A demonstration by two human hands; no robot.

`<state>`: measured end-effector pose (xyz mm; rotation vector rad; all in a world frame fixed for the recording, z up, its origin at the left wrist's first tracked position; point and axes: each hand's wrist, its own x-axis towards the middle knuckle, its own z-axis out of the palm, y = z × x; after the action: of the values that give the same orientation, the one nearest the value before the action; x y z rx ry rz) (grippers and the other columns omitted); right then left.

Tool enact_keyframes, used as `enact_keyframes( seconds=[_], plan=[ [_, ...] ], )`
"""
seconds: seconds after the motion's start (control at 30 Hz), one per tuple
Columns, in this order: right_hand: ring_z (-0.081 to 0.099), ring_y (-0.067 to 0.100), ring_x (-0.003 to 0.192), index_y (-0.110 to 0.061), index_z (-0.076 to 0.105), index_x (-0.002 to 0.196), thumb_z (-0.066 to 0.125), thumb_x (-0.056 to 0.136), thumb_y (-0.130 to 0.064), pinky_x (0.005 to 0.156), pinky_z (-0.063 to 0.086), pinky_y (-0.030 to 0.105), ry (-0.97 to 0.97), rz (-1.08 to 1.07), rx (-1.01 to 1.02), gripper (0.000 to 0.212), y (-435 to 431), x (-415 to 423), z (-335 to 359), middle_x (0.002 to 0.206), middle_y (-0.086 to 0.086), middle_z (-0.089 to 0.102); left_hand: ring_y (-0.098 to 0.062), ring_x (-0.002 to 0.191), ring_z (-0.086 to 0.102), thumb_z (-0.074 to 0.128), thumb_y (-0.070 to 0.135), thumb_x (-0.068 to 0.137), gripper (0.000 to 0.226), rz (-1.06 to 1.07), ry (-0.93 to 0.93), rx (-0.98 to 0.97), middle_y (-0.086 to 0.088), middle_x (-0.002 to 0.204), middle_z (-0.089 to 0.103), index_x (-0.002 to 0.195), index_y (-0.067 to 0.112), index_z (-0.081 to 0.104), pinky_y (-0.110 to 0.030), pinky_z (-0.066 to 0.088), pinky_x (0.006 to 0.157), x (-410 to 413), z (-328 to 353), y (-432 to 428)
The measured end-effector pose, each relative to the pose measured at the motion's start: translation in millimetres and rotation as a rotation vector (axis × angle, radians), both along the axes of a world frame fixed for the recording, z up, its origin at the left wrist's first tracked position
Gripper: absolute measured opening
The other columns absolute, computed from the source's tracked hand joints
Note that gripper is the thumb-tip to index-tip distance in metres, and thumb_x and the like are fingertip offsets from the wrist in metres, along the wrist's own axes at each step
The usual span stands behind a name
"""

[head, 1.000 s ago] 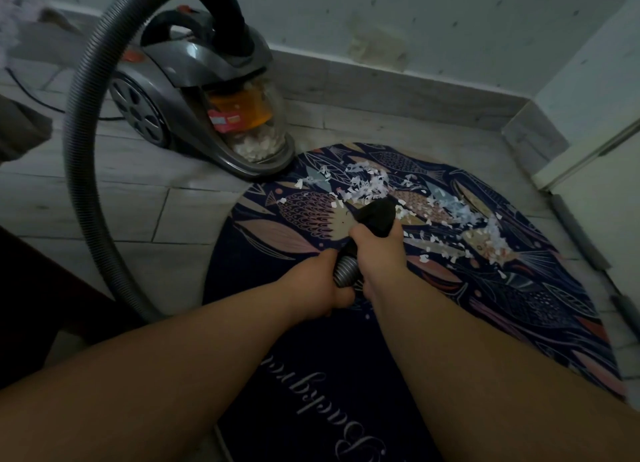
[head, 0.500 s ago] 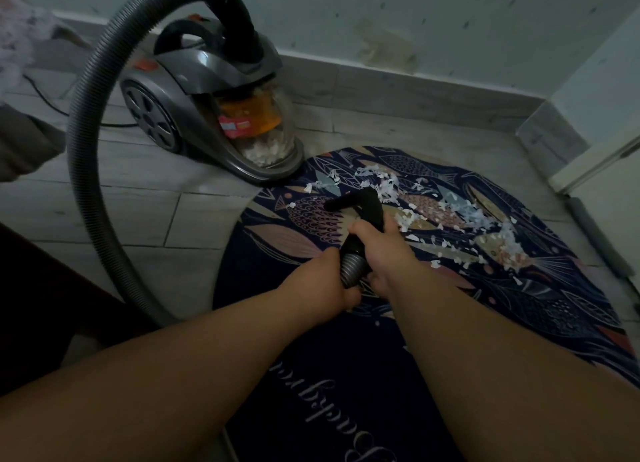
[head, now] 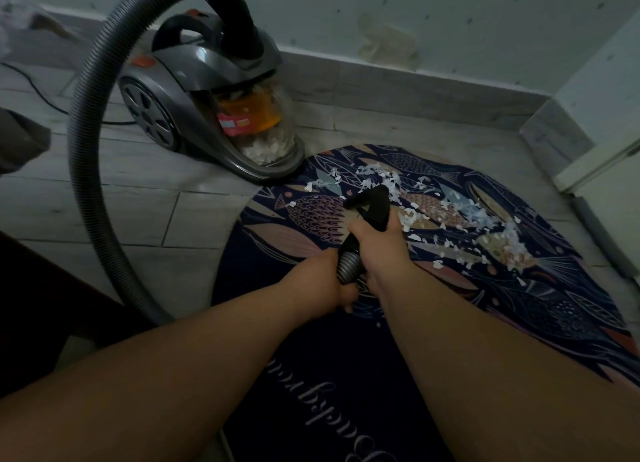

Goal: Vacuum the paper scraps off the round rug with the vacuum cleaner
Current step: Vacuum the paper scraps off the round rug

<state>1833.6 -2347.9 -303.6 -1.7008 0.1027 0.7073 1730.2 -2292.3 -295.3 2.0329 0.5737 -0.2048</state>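
Holding the nozzle [head: 373, 203] low over the rug [head: 311, 375], both hands work one tool. The right hand [head: 379, 245] grips the nozzle just behind its mouth, and the left hand [head: 323, 283] is clenched round the ribbed hose end right behind it. The scraps [head: 453, 219] lie in a band across the rug's far half, running from the far edge by the vacuum [head: 207, 80] toward the right edge. The near half shows almost none. The nozzle mouth sits at the left end of that band; whether it touches the pile I cannot tell.

To do this pass well, I judge the mouth should be held flat and close to the rug and drawn slowly rightward along the band in overlapping strokes, so the light paper is pulled in rather than scattered. The left hand should feed slack. The hose [head: 81, 156] loops wide over the floor [head: 104, 219] off the rug's left edge and could tug the vacuum, which stands just at the far edge. Suction may lift the rug, so short strokes are safer.
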Motion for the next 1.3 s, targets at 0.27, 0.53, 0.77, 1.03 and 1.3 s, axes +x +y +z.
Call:
enact_keyframes(
  seconds=[0.27,0.53,0.77,1.03,1.3],
  plan=[
    [0.066,0.035,0.096,-0.038,0.03,0.15,0.071,0.066,-0.028,0.077,0.06,0.054,0.02,0.032,-0.002,0.095,10.1,16.3,-0.8,0.126,0.013,0.059,-0.024,0.083,0.063,0.064,0.026,0.083,0.046,0.034,0.006,0.029,-0.01,0.103,0.063,0.122,0.011,0.045,-0.03,0.051,0.069,11.0,-3.6,7.2],
    [0.063,0.03,0.094,-0.037,0.022,0.156,0.066,0.09,-0.014,0.066,0.056,0.037,0.034,0.059,0.043,0.083,14.9,37.1,-0.6,0.12,0.009,0.058,-0.02,0.086,0.059,0.063,0.028,0.085,0.048,0.049,0.001,0.06,-0.006,0.105,0.059,0.125,0.011,0.043,-0.028,0.047,0.07,25.4,-1.7,14.9],
    [0.063,0.031,0.093,-0.034,0.032,0.151,0.07,0.087,-0.016,0.065,0.054,0.037,0.007,0.09,0.028,0.077,25.0,52.5,-2.0,0.12,0.012,0.06,-0.02,0.088,0.057,0.063,0.028,0.085,0.049,0.076,-0.018,0.035,-0.007,0.11,0.059,0.126,0.012,0.043,-0.026,0.044,0.07,39.2,-4.4,21.5],
    [0.063,0.029,0.098,-0.037,0.03,0.152,0.07,0.088,-0.015,0.069,0.055,0.037,0.042,0.187,0.02,0.079,36.0,58.5,7.8,0.118,0.007,0.06,-0.021,0.09,0.058,0.063,0.033,0.084,0.053,0.118,0.01,0.081,-0.006,0.109,0.057,0.126,0.01,0.04,-0.027,0.044,0.07,41.5,-3.4,27.0],
    [0.064,0.03,0.094,-0.031,0.045,0.141,0.069,0.088,-0.014,0.065,0.054,0.035,0.054,0.259,0.003,0.06,44.6,49.8,18.6,0.113,0.01,0.062,-0.024,0.085,0.062,0.064,0.034,0.082,0.05,0.164,0.01,0.038,-0.009,0.105,0.06,0.122,0.011,0.042,-0.029,0.048,0.066,32.5,1.4,29.7]
  ],
)
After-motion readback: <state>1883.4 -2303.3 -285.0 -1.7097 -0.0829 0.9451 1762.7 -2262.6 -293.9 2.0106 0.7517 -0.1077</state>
